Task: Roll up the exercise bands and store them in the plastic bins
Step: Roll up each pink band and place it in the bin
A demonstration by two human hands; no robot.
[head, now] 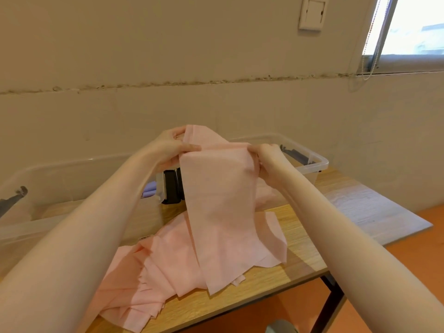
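A wide pink exercise band (221,207) hangs from both my hands above the wooden table (298,251). My left hand (173,150) pinches its top left edge and my right hand (266,159) grips its top right edge. The band's lower end trails onto a heap of more pink bands (153,280) lying on the table's front. Two clear plastic bins stand behind: one at the left (79,183) and one at the right (310,162). A purple roll (150,188) shows inside the left bin.
Black latches (173,188) sit where the two bins meet. The table stands against a beige wall, with its right edge and a black leg (331,299) over an orange floor. A window is at the upper right.
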